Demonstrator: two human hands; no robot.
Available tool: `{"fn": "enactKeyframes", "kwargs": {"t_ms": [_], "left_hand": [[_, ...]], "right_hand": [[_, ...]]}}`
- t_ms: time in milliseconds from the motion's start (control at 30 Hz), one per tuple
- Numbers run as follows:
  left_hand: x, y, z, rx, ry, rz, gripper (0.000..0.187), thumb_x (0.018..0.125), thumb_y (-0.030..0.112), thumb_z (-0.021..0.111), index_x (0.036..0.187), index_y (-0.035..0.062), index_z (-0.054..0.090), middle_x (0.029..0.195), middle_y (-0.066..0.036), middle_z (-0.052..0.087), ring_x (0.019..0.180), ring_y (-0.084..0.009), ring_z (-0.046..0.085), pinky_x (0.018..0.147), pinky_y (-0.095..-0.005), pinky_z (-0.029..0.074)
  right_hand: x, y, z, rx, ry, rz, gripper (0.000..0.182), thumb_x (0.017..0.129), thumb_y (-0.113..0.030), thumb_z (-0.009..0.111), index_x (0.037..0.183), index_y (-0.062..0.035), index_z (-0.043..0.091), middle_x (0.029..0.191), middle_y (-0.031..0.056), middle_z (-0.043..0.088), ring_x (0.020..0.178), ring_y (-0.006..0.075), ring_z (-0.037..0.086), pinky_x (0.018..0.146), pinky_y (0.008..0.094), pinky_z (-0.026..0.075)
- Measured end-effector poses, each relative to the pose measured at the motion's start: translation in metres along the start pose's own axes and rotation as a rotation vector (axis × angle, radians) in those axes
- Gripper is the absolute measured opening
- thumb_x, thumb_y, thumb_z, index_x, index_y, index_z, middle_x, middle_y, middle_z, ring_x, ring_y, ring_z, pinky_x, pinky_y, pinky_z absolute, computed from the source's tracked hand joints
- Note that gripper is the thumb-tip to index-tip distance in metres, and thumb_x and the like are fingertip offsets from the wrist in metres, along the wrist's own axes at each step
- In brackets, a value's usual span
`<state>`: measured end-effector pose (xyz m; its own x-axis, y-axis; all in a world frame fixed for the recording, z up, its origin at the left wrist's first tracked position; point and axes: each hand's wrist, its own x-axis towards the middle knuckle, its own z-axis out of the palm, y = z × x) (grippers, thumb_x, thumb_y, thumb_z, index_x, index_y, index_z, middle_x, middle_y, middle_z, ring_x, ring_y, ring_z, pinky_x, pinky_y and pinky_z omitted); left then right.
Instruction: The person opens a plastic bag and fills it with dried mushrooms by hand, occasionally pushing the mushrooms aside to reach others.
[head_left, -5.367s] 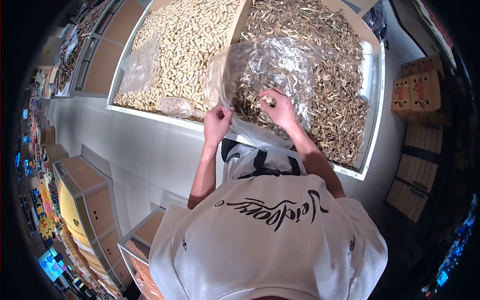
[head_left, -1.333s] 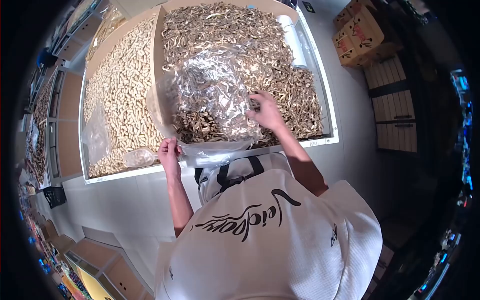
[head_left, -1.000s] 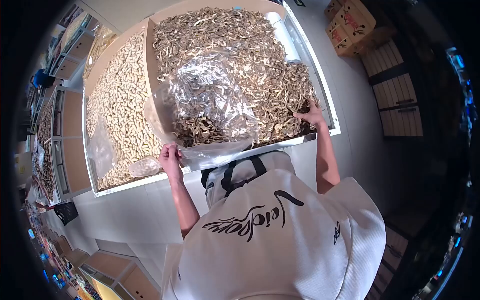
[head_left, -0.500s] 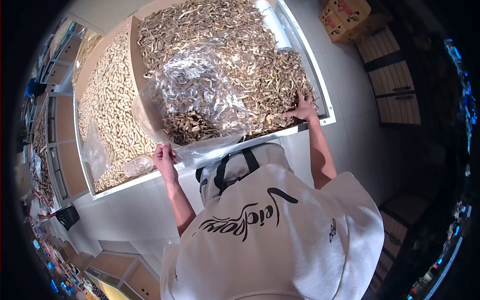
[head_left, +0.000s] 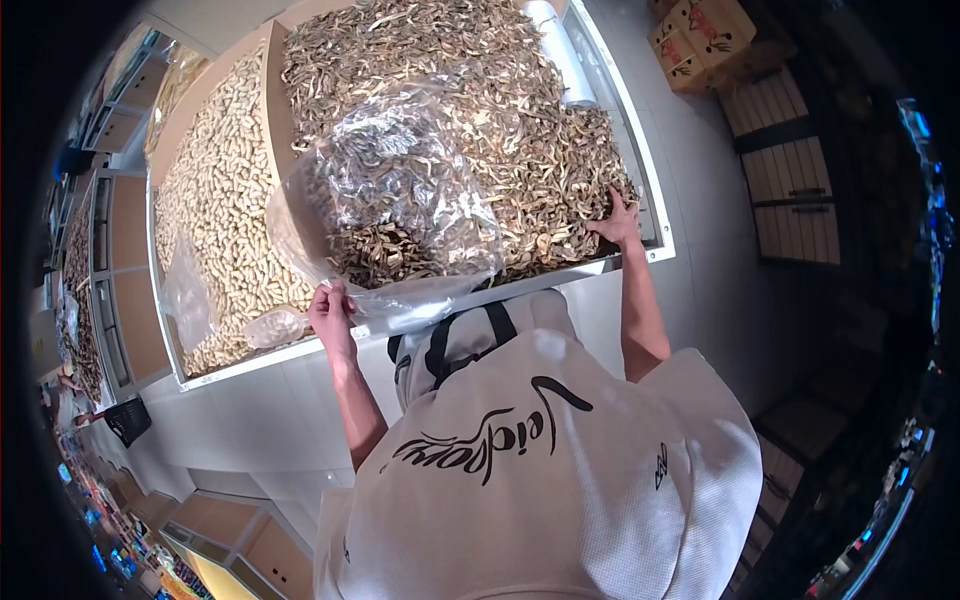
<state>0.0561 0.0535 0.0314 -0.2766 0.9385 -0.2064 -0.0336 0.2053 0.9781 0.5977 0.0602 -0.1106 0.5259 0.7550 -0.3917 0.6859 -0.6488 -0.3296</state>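
Observation:
My left hand (head_left: 330, 308) pinches the near left edge of a clear plastic bag (head_left: 462, 240) at the bin's front rim. The bag's mouth gapes, and a heap of dark brown dried pieces (head_left: 378, 254) lies inside it. At the front right corner, my right hand (head_left: 622, 222) rests on loose dried brown strips (head_left: 545, 165), which look like dried mushrooms. Its thumb and fingers are apart, and the fingertips partly sink among the strips.
Unshelled peanuts (head_left: 215, 170) fill the left compartment, beyond a wooden divider (head_left: 280, 105). A clear scoop-like piece (head_left: 276, 327) lies on them. A white plastic roll (head_left: 560, 55) lies along the right side. A cardboard box (head_left: 703, 42) and a black basket (head_left: 127, 422) stand farther off.
My right hand has shifted slightly right across the strips. My left hand keeps its hold on the bag edge. The whole view has turned a little.

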Motion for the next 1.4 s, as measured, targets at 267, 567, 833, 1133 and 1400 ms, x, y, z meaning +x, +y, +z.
{"fn": "enactKeyframes", "kwargs": {"t_ms": [267, 567, 833, 1133, 1400], "left_hand": [[0.006, -0.008, 0.005, 0.036, 0.004, 0.002, 0.029, 0.097, 0.017, 0.060, 0.069, 0.0100, 0.052, 0.060, 0.002, 0.052, 0.054, -0.0049, 0.042, 0.051, -0.0218, 0.030], [0.000, -0.004, 0.008, 0.053, 0.014, -0.014, 0.028, 0.096, 0.017, 0.061, 0.070, 0.0104, 0.052, 0.060, 0.002, 0.051, 0.054, -0.0052, 0.043, 0.052, -0.0210, 0.032], [-0.001, 0.000, 0.009, 0.030, 0.031, -0.048, 0.024, 0.094, 0.009, 0.060, 0.071, 0.0075, 0.053, 0.061, 0.001, 0.053, 0.054, -0.0057, 0.046, 0.051, -0.0215, 0.034], [-0.010, -0.001, -0.003, 0.061, 0.039, -0.043, 0.028, 0.097, 0.015, 0.060, 0.071, 0.0100, 0.052, 0.061, 0.003, 0.051, 0.054, -0.0044, 0.046, 0.051, -0.0212, 0.033], [-0.011, 0.002, -0.002, 0.010, 0.047, -0.021, 0.027, 0.096, 0.014, 0.061, 0.071, 0.0099, 0.054, 0.061, 0.004, 0.052, 0.054, -0.0040, 0.046, 0.051, -0.0208, 0.032]], "right_hand": [[-0.003, -0.006, -0.013, -0.239, -0.124, -0.064, 0.097, 0.060, -0.036, 0.087, 0.144, -0.0195, 0.042, 0.139, 0.0297, 0.043, 0.131, 0.0468, 0.042, 0.112, 0.0485, 0.037], [-0.018, -0.022, -0.015, -0.126, -0.031, 0.075, 0.089, 0.061, -0.031, 0.089, 0.140, -0.0250, 0.049, 0.141, 0.0278, 0.040, 0.127, 0.0450, 0.047, 0.106, 0.0482, 0.044], [-0.019, -0.033, -0.036, -0.131, 0.087, -0.039, 0.065, 0.067, -0.025, 0.080, 0.129, -0.0185, 0.061, 0.121, 0.0206, 0.063, 0.110, 0.0379, 0.062, 0.095, 0.0449, 0.051], [-0.015, -0.066, -0.068, -0.004, 0.164, -0.105, 0.069, 0.065, -0.022, 0.082, 0.129, -0.0052, 0.062, 0.109, 0.0206, 0.070, 0.099, 0.0325, 0.068, 0.092, 0.0382, 0.051], [-0.071, -0.186, -0.090, 0.201, 0.186, -0.481, 0.053, 0.068, -0.014, 0.080, 0.119, -0.0077, 0.067, 0.113, 0.0204, 0.063, 0.101, 0.0358, 0.065, 0.093, 0.0420, 0.051]]}}
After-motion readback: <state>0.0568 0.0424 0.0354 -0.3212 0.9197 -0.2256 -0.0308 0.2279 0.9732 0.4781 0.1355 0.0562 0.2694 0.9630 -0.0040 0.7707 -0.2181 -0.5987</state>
